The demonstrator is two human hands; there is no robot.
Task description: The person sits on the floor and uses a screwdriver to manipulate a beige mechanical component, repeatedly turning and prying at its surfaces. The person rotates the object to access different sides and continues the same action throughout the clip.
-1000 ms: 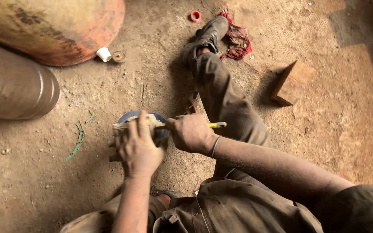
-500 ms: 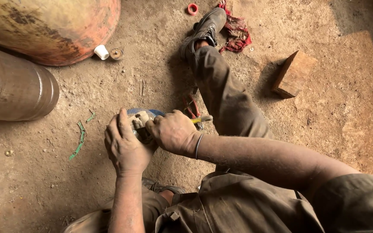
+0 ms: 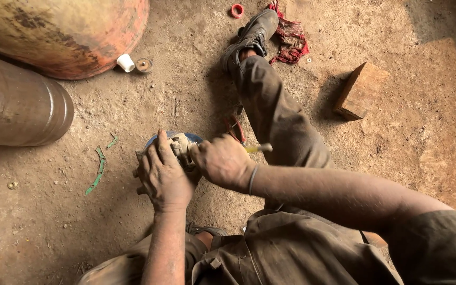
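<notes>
Metal fitting (image 3: 178,146) on the dirt floor (image 3: 54,221) sits pinned under the left hand (image 3: 164,177), fingers clamped around it; the right hand (image 3: 221,161) grips a yellow-handled tool (image 3: 258,149), seemingly mid-loosening; steady, firm turning seems needed next.

- A packed brown dirt floor (image 3: 412,158) is catching warm light at the right.
- A rusty orange metal tank (image 3: 69,31) is lying beside a grey steel cylinder (image 3: 17,111).

left hand (image 3: 163,177) grips metal part (image 3: 178,145) | right hand (image 3: 221,161) holds yellow-handled tool (image 3: 259,149)
</notes>
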